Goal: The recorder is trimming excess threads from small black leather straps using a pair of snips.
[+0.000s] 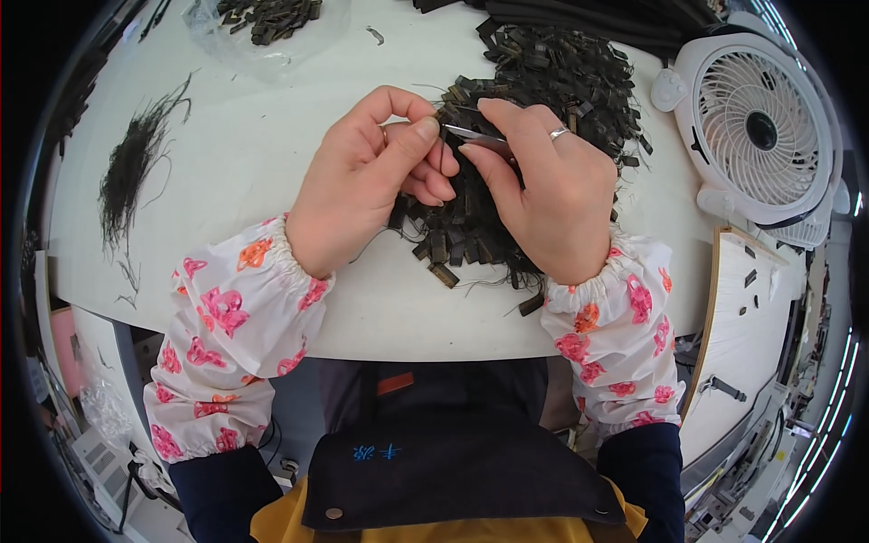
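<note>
Over the front of a large pile of small dark fabric tabs [579, 81], both my hands meet at their fingertips. My left hand [353, 176] is closed, its thumb and index finger pinching one small dark tab [441, 118], mostly hidden by the fingers. A dark thread hangs by that pinch. In my right hand [561, 185] are thread snips [482, 138], their metal blades pointing left at the pinched piece. The fingers cover the snips' handle, and I cannot tell how far the blades are parted. Loose tabs and thread ends lie below my hands.
A clump of cut black threads [131, 176] lies on the white table [407, 317] at left. At the far left, a clear plastic bag [204, 34] holds more dark tabs. A white fan [760, 131] stands at right, above a wood-edged board [724, 362]. Black cloth [615, 13] lies behind the pile.
</note>
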Tool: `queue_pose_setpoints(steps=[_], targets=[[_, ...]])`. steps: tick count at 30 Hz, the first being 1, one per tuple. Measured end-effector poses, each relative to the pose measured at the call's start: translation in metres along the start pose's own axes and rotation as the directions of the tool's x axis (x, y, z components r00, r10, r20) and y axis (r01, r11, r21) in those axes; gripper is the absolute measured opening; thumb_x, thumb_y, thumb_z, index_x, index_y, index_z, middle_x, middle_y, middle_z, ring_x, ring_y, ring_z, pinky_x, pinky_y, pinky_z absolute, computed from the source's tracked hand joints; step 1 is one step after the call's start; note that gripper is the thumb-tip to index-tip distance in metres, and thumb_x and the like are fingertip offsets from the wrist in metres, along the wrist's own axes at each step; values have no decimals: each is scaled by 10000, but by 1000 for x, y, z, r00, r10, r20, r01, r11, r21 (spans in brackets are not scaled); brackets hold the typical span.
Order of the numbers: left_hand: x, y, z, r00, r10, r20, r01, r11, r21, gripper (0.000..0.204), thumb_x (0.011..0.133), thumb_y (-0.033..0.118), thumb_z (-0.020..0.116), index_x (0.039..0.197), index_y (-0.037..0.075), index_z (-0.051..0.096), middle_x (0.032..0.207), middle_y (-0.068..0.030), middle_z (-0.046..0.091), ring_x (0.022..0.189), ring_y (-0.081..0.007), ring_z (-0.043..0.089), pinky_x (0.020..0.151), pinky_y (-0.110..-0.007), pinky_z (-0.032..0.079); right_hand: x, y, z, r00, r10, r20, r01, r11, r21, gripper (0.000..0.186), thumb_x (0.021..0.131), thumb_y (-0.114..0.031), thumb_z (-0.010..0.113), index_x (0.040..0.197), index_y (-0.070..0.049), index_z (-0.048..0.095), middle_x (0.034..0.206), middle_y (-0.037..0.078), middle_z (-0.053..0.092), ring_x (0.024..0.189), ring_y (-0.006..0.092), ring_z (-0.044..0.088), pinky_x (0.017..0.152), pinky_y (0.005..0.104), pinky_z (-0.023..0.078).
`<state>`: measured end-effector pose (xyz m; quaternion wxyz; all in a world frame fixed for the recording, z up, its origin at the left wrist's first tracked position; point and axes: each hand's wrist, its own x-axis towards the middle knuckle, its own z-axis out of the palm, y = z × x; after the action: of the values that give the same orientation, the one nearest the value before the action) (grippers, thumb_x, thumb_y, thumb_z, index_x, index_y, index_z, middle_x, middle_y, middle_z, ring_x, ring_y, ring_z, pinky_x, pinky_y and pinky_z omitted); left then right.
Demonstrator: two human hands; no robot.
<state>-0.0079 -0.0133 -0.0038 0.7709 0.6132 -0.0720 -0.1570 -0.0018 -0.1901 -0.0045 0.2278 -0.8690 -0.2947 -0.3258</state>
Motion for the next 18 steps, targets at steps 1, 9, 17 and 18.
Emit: queue_pose_setpoints(steps=[1, 9, 17, 18], targets=[[0, -1, 1, 1000, 1, 2, -1, 1000, -1, 153, 954, 181, 457, 1031, 49, 461, 778, -37, 584, 631, -79, 575, 585, -194, 470, 0, 0, 0, 1000, -5, 0, 5, 1000, -7, 309, 657, -132, 708, 932, -79, 577, 673, 42, 514, 519, 213, 546, 454, 307, 426], [-1, -2, 2, 1000, -2, 30, 2, 1000, -3, 176, 952, 164, 450, 1016, 0, 463, 798, -77, 602, 681, -113, 600, 633, -216, 495, 3, -6, -3, 998, -67, 2, 67, 993, -101, 310, 656, -142, 696, 933, -75, 576, 657, 41, 499, 519, 197, 546, 458, 303, 433], [2, 0, -7, 987, -80, 139, 90, 993, -72, 171, 943, 166, 472, 1008, 9, 488, 768, -54, 588, 643, -86, 570, 623, -198, 483, 7, -1, -15, 973, 163, 165, -219, 879, 424, 271, 705, -27, 659, 968, -36, 594, 772, 74, 620, 620, 229, 610, 525, 289, 481], [3, 1, -9, 974, -120, 190, 144, 983, -116, 169, 939, 168, 481, 1008, 14, 490, 768, -49, 586, 637, -78, 563, 621, -193, 480, 7, 2, -15, 973, 161, 167, -219, 878, 426, 271, 705, -27, 659, 968, -36, 594, 772, 74, 620, 620, 229, 610, 525, 289, 481]])
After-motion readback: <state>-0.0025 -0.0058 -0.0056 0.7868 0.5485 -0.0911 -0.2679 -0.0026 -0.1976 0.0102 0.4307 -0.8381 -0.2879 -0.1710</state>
